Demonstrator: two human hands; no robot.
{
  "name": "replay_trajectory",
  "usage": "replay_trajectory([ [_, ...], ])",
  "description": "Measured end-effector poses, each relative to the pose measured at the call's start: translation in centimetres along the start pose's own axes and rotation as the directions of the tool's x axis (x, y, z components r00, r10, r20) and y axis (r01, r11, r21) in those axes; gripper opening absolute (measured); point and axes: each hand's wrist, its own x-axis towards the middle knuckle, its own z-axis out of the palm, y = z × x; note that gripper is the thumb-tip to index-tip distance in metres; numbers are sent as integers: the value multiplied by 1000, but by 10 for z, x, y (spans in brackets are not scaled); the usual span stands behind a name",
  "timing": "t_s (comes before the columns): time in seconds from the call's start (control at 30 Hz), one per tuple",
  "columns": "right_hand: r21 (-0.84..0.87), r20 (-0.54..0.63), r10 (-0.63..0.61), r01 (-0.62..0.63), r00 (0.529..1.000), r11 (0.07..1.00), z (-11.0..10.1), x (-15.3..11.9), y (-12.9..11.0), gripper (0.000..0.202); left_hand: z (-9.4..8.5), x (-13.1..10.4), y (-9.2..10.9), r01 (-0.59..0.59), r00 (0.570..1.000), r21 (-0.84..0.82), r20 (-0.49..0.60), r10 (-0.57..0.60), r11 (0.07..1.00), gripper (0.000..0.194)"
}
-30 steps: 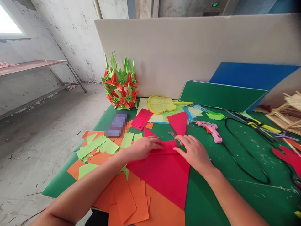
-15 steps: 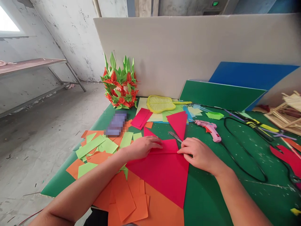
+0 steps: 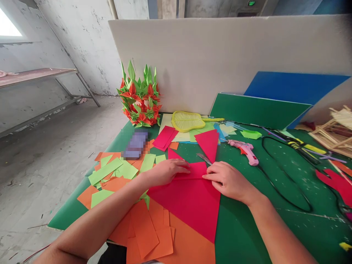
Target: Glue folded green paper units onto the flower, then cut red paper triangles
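Observation:
A piece of red paper (image 3: 197, 171) with a folded lower edge lies on a larger red sheet (image 3: 189, 205) in front of me. My left hand (image 3: 169, 171) rests flat on its left part, fingers stretched out and holding it down. My right hand (image 3: 224, 179) is closed, with thumb and index fingertips at the fold near the paper's right end. Scissors (image 3: 204, 158) stick out beyond my right hand, their handles hidden by it. A red paper triangle (image 3: 208, 143) and several red rectangles (image 3: 165, 138) lie farther back.
Orange paper pieces (image 3: 143, 227) and green paper pieces (image 3: 106, 171) cover the left and front. A pink glue gun (image 3: 244, 149) with a black cord is at right. Behind stand a paper-flower model (image 3: 140, 99), a yellow swatter (image 3: 187, 121) and a green board (image 3: 258, 110).
My right hand has slid a little to the left along the fold of the red paper. My left hand has stayed in place.

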Motion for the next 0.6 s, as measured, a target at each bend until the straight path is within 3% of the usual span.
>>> replay_trajectory([
  [0.6,76,51,-32,28,998,997,6,7,-10,39,0,-2,-3,-28,999,16,34,28,999,59],
])
